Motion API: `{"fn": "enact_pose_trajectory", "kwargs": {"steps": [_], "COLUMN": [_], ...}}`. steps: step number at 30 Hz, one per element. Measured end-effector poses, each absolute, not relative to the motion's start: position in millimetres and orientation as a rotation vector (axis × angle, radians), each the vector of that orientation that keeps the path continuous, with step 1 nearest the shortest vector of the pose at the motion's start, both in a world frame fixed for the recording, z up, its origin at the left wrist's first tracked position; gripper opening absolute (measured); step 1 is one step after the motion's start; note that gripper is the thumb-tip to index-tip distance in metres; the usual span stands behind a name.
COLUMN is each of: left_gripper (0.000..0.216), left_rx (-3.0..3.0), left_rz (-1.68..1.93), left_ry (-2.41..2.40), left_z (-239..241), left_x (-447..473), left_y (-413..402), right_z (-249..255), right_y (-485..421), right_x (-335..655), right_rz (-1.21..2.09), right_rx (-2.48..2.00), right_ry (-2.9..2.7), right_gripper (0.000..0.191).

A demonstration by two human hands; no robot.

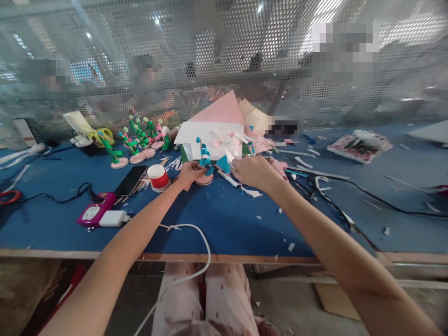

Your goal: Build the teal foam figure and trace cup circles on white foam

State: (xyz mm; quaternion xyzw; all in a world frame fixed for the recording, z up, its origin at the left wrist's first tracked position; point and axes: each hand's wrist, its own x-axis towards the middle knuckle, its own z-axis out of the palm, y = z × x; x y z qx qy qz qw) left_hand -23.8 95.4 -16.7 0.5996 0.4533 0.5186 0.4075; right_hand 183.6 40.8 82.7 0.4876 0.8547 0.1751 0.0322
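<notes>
A blue paper spiral (206,161) winds around a thin upright stick on a round pink base (205,180). My left hand (190,174) pinches the spiral low down, just above that base. To its right, my right hand (255,171) is closed with its fingers bent down over paper scraps; whatever sits in its fingertips is hidden. A pointed blue paper piece (223,164) shows just left of those fingertips, and I cannot tell whether they touch it. Behind both hands lies a heap of white and pink paper cuttings (229,140) by large folded pink sheets (219,109).
Several green spiral plants on pink discs (119,163) stand at the back left. Nearer are a red and white cup (158,177), a black phone (131,181) and a purple power strip (96,211). Cables (371,189) and scraps spread rightward. Perforated metal (217,46) rises behind the table.
</notes>
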Motion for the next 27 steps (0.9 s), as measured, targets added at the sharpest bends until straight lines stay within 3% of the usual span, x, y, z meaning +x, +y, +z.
{"fn": "enact_pose_trajectory", "kwargs": {"steps": [5, 14, 21, 27], "left_gripper": [0.034, 0.025, 0.023, 0.018], "left_rx": [1.55, 1.589, 1.626, 1.741], "left_rz": [1.343, 1.386, 1.478, 1.541], "left_ry": [1.187, 1.188, 1.289, 1.407], "left_z": [-15, -17, -12, -9], "left_x": [-25, -25, -24, -22], "left_y": [95, 95, 91, 86], "right_z": [45, 25, 1, -8], "right_y": [68, 68, 68, 74], "right_x": [195, 191, 178, 177], "right_rz": [0.441, 0.44, -0.25, -0.394], "right_rx": [1.359, 1.526, 1.652, 1.962], "right_ry": [2.754, 3.054, 3.574, 3.712], "right_gripper": [0.036, 0.048, 0.048, 0.042]}}
